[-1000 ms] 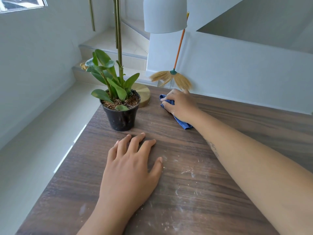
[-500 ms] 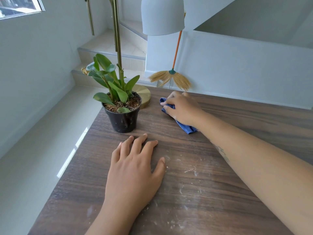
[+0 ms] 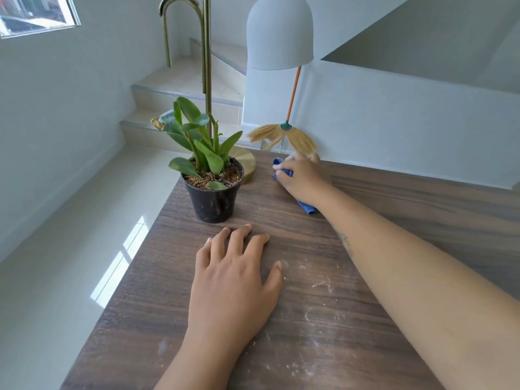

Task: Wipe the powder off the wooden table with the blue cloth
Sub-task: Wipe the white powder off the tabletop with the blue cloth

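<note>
left hand (image 3: 233, 280) flat, fingers spread, right hand (image 3: 302, 178) outstretched, curled

A green plant (image 3: 197, 142) stands upright in a black pot (image 3: 213, 202) just in front of a brass lamp base (image 3: 247, 164), whose white shade (image 3: 278, 35) hangs above, while a straw broom (image 3: 284, 136) leans against the white wall (image 3: 394, 122) beside the steps (image 3: 183, 91).

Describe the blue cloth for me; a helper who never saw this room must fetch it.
Find the wooden table and follow it to the far edge by the white wall. Right of the potted plant, the right hand presses the blue cloth, the only blue item there.
</note>
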Demonstrator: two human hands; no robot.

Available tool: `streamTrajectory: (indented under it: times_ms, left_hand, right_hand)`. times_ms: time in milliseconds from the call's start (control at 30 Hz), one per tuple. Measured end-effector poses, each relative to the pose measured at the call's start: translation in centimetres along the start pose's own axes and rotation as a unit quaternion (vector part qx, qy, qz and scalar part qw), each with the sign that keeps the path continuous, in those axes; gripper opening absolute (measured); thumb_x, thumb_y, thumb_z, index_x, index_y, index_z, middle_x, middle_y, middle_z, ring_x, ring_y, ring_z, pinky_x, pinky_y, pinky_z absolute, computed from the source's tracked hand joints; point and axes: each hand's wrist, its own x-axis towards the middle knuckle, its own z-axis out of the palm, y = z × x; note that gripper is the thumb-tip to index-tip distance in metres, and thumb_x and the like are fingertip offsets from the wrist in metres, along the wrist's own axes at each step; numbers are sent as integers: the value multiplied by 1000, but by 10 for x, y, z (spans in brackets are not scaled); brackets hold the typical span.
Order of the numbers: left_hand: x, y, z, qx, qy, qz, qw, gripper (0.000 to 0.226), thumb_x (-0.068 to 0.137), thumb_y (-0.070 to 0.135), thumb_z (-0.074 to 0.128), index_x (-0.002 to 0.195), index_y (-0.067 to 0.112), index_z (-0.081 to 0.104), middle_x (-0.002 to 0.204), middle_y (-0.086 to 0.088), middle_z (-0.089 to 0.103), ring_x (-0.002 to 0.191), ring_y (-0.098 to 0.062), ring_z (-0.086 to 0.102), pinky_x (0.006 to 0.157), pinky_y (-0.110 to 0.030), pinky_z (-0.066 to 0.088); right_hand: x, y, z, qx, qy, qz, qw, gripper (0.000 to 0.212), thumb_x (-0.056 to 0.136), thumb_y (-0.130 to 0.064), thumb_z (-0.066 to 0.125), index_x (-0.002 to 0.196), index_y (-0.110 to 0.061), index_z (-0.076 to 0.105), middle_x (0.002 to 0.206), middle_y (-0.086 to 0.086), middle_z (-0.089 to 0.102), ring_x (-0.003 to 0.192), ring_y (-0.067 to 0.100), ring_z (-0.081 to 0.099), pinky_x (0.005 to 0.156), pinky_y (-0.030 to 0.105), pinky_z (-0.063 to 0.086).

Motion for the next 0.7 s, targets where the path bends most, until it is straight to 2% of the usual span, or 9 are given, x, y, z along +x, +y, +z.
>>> streamTrajectory:
  times_ms: [100, 167, 233, 300, 367, 433, 567, 700]
  left_hand:
    - [0, -1, -2, -8, 2, -1, 1000, 53, 85, 63, 31, 131, 40, 47, 145, 14, 41, 138, -18, 27, 112, -39, 22]
    - [0, -1, -1, -8, 0, -1, 1000, 54, 85, 63, 31, 131, 41, 46, 146, 15, 40, 139, -18, 27, 112, -39, 22]
    - [1, -1, 1, -8, 5, -3, 1000, 52, 84, 62, 34, 128, 40, 50, 142, 14, 44, 136, -19, 31, 111, -40, 25]
    - [2, 0, 2, -11, 12, -6, 1000, 48, 82, 61, 39, 123, 39, 53, 138, 13, 49, 133, -20, 36, 108, -41, 29]
    - [3, 0, 4, -17, 20, -10, 1000, 47, 81, 60, 41, 120, 39, 55, 136, 12, 51, 131, -20, 39, 107, -41, 30]
    - [3, 0, 6, -16, 24, -10, 1000, 46, 81, 60, 41, 120, 38, 55, 135, 11, 51, 130, -21, 40, 107, -41, 30]
    - [2, 1, 5, -13, 28, -8, 999, 47, 83, 61, 39, 122, 39, 54, 137, 12, 49, 131, -20, 37, 107, -40, 25]
    - [2, 1, 3, -12, 20, -10, 1000, 49, 84, 62, 35, 125, 40, 50, 139, 14, 45, 133, -19, 33, 109, -40, 25]
  right_hand:
    - [-35, 12, -9, 20, -23, -110, 993, 34, 94, -45, 47, 125, -38, 59, 133, -18, 47, 124, 16, 33, 101, 37, 34]
    - [-52, 33, -18, 41, -38, -154, 987, 35, 93, -45, 51, 127, -40, 57, 139, -21, 41, 128, 11, 30, 105, 32, 27]
    - [-49, 56, -22, 34, -16, -130, 991, 37, 91, -49, 53, 126, -42, 56, 140, -19, 41, 127, 13, 33, 107, 35, 29]
    - [-32, 67, -21, 14, 18, -59, 998, 37, 90, -53, 51, 124, -41, 56, 135, -13, 45, 124, 19, 38, 104, 37, 34]
    - [-8, 64, -15, -3, 32, 7, 999, 38, 90, -55, 45, 123, -41, 57, 129, -8, 48, 120, 24, 40, 100, 38, 37]
    - [11, 55, -8, -1, 39, 37, 999, 37, 92, -51, 43, 123, -39, 59, 131, -7, 50, 118, 27, 40, 97, 40, 39]
    - [25, 38, -4, 16, 44, 41, 998, 36, 93, -46, 46, 122, -34, 63, 131, -7, 55, 119, 26, 40, 93, 40, 39]
    - [6, 22, -1, 35, 28, -16, 999, 34, 93, -42, 48, 122, -33, 63, 128, -10, 55, 121, 23, 39, 97, 38, 39]
